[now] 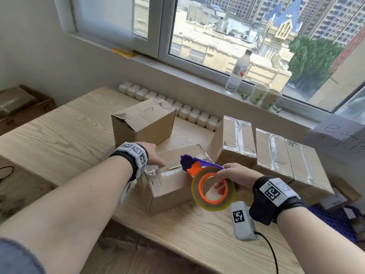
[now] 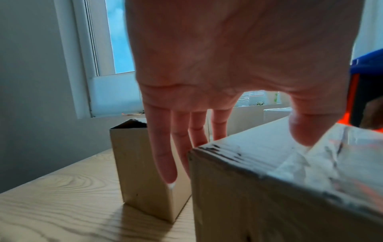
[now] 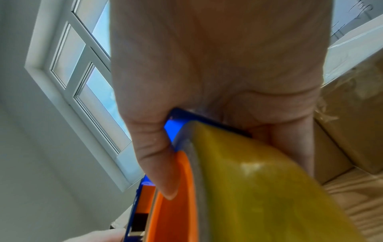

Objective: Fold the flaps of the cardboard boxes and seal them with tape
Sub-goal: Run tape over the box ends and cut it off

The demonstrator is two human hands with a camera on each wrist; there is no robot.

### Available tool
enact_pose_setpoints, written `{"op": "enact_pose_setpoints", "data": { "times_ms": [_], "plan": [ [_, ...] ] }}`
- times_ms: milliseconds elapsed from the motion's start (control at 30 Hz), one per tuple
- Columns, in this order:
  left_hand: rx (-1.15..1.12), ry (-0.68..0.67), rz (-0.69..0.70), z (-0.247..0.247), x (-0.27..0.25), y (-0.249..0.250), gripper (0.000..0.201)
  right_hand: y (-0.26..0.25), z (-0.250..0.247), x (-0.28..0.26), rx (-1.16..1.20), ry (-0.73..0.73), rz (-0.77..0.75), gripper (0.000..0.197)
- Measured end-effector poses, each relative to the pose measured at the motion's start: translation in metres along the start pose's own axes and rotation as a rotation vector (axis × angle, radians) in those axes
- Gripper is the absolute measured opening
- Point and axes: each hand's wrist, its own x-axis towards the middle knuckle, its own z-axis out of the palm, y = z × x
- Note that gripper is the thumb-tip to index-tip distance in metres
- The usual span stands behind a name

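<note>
Your right hand point(image 1: 235, 175) grips the tape dispenser point(image 1: 209, 180), thumb hooked into its orange core, its nose on the near box point(image 1: 169, 186) at the surface's front edge. Keep the roll low and draw it steadily along the seam so the tape lies flat. Your left hand point(image 1: 156, 157) braces that box, thumb point(image 2: 300, 131) pressing the taped corner, fingers point(image 2: 163, 147) straight down its side. An untaped box point(image 1: 144, 123) waits behind.

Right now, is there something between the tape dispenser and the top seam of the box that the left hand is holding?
Nothing visible. The tape dispenser, gripped by the right hand, sits right at the near box, and the seam runs free to the left hand, whose thumb presses the tape end at the corner.
</note>
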Motion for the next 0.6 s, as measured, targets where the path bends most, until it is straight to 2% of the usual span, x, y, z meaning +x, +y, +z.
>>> {"op": "enact_pose_setpoints", "data": {
  "times_ms": [200, 300, 400, 600],
  "plan": [
    [-0.004, -0.007, -0.104, 0.009, 0.001, -0.010, 0.062, -0.022, 0.016, 0.003, -0.032, -0.049, -0.032, 0.014],
    [-0.021, -0.007, -0.115, 0.008, 0.000, -0.008, 0.060, -0.030, 0.019, 0.009, -0.009, -0.059, -0.055, 0.028],
    [-0.067, -0.027, -0.118, 0.008, -0.001, -0.004, 0.056, -0.039, 0.019, 0.013, 0.032, -0.058, -0.077, 0.019],
    [-0.122, -0.026, -0.142, 0.018, 0.001, 0.012, 0.067, -0.045, 0.016, 0.020, 0.081, 0.024, -0.138, 0.007]
  ]
}}
